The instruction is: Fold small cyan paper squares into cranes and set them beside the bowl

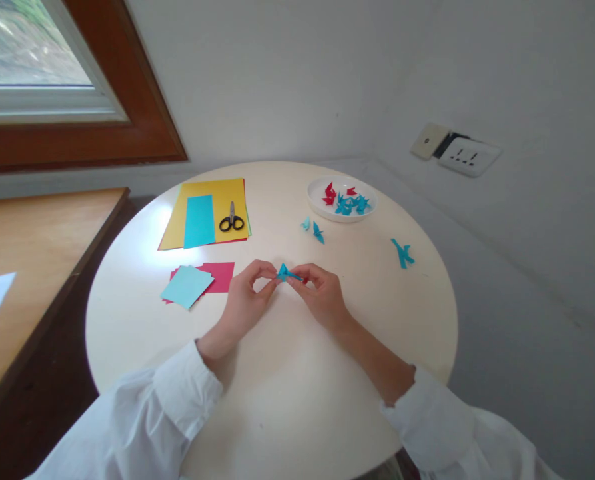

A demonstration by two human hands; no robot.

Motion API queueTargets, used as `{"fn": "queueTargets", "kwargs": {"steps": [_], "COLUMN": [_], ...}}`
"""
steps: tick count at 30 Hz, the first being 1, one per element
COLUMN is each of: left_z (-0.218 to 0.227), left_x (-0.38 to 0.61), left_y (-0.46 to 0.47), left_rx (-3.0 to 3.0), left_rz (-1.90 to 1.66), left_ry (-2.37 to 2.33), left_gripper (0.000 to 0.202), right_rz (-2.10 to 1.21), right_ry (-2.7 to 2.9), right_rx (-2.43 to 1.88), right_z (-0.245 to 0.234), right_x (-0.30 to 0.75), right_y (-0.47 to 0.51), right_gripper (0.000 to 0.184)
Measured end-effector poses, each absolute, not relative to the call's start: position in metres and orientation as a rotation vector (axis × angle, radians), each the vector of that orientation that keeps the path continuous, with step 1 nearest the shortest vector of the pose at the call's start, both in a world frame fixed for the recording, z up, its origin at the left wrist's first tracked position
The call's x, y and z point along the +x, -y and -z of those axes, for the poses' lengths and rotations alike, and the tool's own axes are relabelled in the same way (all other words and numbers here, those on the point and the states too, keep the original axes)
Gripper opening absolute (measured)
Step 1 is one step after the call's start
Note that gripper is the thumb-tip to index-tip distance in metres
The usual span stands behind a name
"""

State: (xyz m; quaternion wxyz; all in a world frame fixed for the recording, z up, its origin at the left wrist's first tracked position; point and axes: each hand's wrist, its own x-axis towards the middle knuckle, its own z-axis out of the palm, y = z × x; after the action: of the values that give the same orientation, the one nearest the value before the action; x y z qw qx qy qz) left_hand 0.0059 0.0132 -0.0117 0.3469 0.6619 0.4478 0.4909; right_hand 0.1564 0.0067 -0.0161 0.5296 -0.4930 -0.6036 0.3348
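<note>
Between my hands, just above the middle of the round table, is a small blue origami crane with a pointed top. My left hand pinches its left side with thumb and forefinger. My right hand pinches the thin strip-like end on its right. Fingertips cover part of the folded paper. Just beyond my hands, a pale aqua paper crane and a darker blue paper crane lie on the tabletop. Left of my left hand rest a pale aqua paper square and pink paper sheets under it.
A white dish at the back right holds several red and blue cranes. Black-handled scissors and a blue paper strip lie on yellow sheets. Blue paper scraps sit near the right edge of the white table.
</note>
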Motion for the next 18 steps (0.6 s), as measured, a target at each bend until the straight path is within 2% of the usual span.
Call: {"fn": "queueTargets", "kwargs": {"steps": [5,9,14,18], "left_z": [0.0088,0.0061,0.0071,0.0050], "left_x": [0.0059,0.0054,0.0030,0.0029], "left_y": [-0.0104,-0.0097,-0.0101,-0.0082], "left_rx": [1.735,1.997,2.238,2.162], "left_rz": [-1.205,-1.177,-1.137,-1.140], "left_ry": [-1.263,-1.325,-1.271,-1.234], "left_gripper": [0.021,0.032,0.017,0.013], "right_rz": [-0.934,-1.040,-1.141,-1.119], "right_ry": [1.279,1.153,1.093,1.178], "right_rx": [-1.189,-1.156,-1.098,-1.132], "right_z": [0.0182,0.0185,0.0176,0.0171], "right_x": [0.1571,0.1565,0.1547,0.1549], "right_y": [-0.0093,-0.0111,-0.0118,-0.0115], "right_gripper": [0.020,0.028,0.031,0.024]}}
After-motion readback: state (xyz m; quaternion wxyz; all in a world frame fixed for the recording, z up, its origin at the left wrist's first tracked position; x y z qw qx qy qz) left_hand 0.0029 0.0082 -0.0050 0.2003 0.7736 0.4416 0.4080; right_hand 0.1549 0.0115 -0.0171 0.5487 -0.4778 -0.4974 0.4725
